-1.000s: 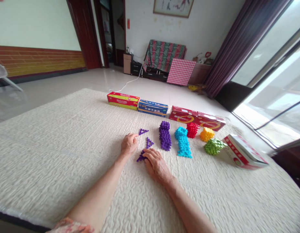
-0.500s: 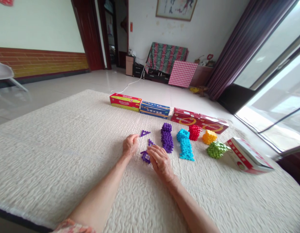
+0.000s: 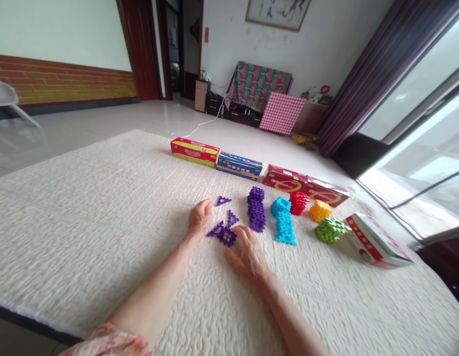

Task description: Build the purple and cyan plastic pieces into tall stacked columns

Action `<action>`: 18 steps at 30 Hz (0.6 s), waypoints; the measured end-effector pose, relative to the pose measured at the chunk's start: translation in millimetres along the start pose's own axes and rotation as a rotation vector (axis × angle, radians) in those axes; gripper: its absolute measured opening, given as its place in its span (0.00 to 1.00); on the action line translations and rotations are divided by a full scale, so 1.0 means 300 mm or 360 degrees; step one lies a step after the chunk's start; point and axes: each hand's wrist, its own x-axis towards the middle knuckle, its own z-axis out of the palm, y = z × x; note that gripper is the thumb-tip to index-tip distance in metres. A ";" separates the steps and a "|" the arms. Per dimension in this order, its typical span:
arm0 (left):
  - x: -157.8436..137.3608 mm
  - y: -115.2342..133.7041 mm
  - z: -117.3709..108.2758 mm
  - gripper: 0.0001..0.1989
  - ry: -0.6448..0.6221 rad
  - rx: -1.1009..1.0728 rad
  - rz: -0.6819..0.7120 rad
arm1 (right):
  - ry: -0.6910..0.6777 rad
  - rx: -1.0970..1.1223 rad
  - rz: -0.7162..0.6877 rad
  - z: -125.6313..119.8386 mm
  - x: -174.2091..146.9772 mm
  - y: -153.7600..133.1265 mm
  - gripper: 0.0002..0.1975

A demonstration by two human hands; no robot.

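Note:
My left hand [image 3: 201, 217] rests on the quilted cover with its fingers curled closed; whatever they may hold is hidden. Just right of it lies a flat purple triangle piece [image 3: 223, 200]. My right hand [image 3: 248, 253] is open, thumb and fingers apart, with its fingertips at the edge of a purple square lattice piece [image 3: 227, 237]. Another purple triangle [image 3: 216, 229] lies against the square's left side, and a third triangle [image 3: 232, 218] sits just above it. Beyond my right hand stands a purple block structure [image 3: 256, 210] of interlocked pieces.
Farther right are a light-blue block structure [image 3: 283, 221], a red cluster [image 3: 298, 203], a yellow one [image 3: 320, 211] and a green one [image 3: 331, 230]. A white-and-red box [image 3: 378, 241] stands beside them. Red-yellow [image 3: 195, 153], blue [image 3: 239, 165] and dark-red boxes [image 3: 285, 179] line the back.
My right hand has drawn back slightly and its fingers have spread, uncovering the square piece and the triangles by it. My left hand stays curled in nearly the same place. The view has shifted slightly.

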 end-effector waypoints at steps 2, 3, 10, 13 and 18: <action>0.002 -0.001 0.000 0.18 -0.0007 0.0010 -0.0001 | -0.0014 -0.0064 0.0002 0.013 -0.001 -0.003 0.23; 0.003 -0.002 0.000 0.18 -0.0008 0.0013 -0.0001 | -0.0010 -0.0082 -0.0001 0.018 0.001 -0.004 0.22; 0.004 -0.006 0.002 0.18 -0.0025 0.0043 0.0011 | 0.0101 0.0167 0.0084 -0.010 -0.010 0.027 0.09; 0.005 -0.007 0.004 0.17 -0.0028 0.0056 0.0003 | 0.0213 0.0134 0.0246 -0.021 -0.019 0.059 0.13; 0.007 -0.007 0.005 0.17 -0.0036 0.0066 -0.0010 | 0.0261 0.0067 0.0442 -0.037 -0.031 0.109 0.16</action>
